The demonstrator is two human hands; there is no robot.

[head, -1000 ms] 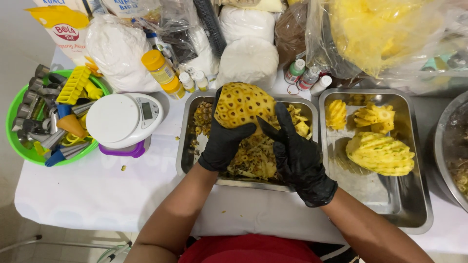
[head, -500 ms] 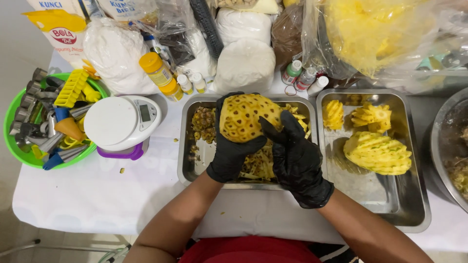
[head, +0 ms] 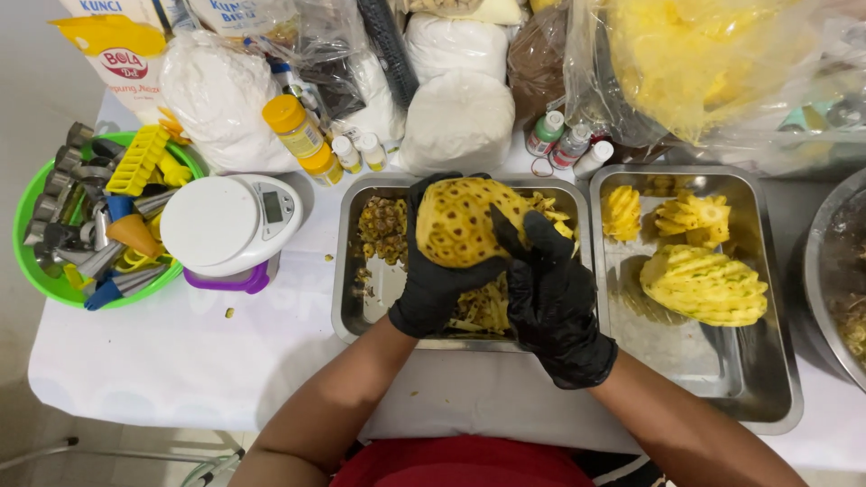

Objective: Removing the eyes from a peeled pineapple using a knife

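Both hands wear black gloves and work over the steel tray (head: 347,298) in the middle of the white table (head: 180,361). The left hand (head: 433,280) is closed around a peeled pineapple (head: 456,221), cupping it from below and behind and holding it above that tray. The right hand (head: 555,298) presses against the fruit's right side, fingers curled; whether it holds a blade I cannot tell. Peel scraps (head: 383,225) lie in the tray beneath. Just right of the tray stands a second tray (head: 722,361) with carved pineapples (head: 704,284). Left of it sit a white kitchen scale (head: 225,225) and a green bowl (head: 54,284) of tools.
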